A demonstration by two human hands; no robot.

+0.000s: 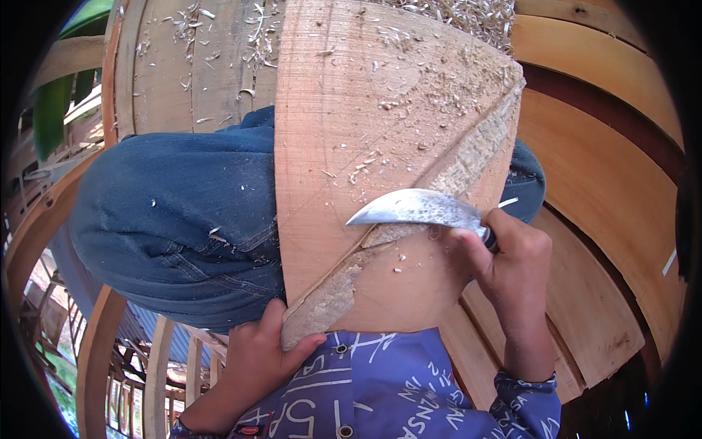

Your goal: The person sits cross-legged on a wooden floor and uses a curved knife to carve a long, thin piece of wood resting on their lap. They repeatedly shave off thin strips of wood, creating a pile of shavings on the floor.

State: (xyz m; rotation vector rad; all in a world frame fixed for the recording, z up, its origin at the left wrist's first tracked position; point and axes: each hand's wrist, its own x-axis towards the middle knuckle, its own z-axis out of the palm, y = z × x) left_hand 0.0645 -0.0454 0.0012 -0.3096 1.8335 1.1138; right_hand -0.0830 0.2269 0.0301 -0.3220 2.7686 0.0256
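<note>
A broad, pale wooden board [329,146] lies across my lap, with faint lines on its face. A long, rough-surfaced wooden strip [322,304] runs diagonally over it, from the near left to the far right corner. My left hand [267,347] is closed around the strip's near end, thumb on one side and fingers on the other. My right hand [512,256] grips a knife [417,207] by its dark handle, mostly hidden in the fist. The curved steel blade points left and crosses above the middle of the strip; whether its edge touches the wood I cannot tell.
Wood shavings [468,18] pile up beyond the board and lie scattered over the slatted planks [164,80]. My legs in blue jeans [183,227] are folded under the board. Wide curved planks [585,146] are at the right, and a wooden railing [99,366] stands at the left.
</note>
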